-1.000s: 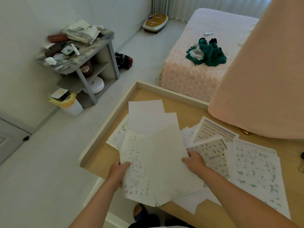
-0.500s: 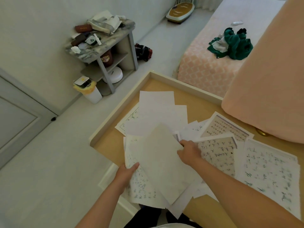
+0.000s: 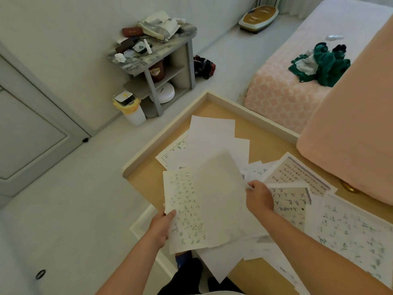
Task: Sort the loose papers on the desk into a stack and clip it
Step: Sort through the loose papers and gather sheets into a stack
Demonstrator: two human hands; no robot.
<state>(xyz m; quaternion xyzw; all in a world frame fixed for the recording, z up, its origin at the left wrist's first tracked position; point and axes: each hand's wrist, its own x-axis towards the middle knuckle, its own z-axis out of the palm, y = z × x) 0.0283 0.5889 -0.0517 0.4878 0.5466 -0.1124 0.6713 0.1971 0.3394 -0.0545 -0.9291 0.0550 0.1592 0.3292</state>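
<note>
A person stands at a wooden desk (image 3: 168, 133) with a raised pale rim, seen from above over both forearms. The left hand (image 3: 162, 226) pinches the lower left edge of a handwritten sheet (image 3: 182, 201), thumb on top, holding it out past the desk's near left corner. The right hand (image 3: 260, 198) is curled round the right edge of a blank sheet (image 3: 219, 199) that overlaps the handwritten one. Over the past second this blank sheet has swung from lying square with the page beneath it to sitting skewed, one corner now pointing toward the desk's far edge, and the right hand has drawn inward with it. That looks like the top sheet being shuffled onto the gathered bundle, though the edges do not yet line up. Most of the loose papers (image 3: 350, 231) are not gathered at all: they lie spread along the desk's right side and near edge, with more plain sheets toward the far left corner. No clip is visible anywhere on the desk, so the sorting seems to be at an early stage.
</note>
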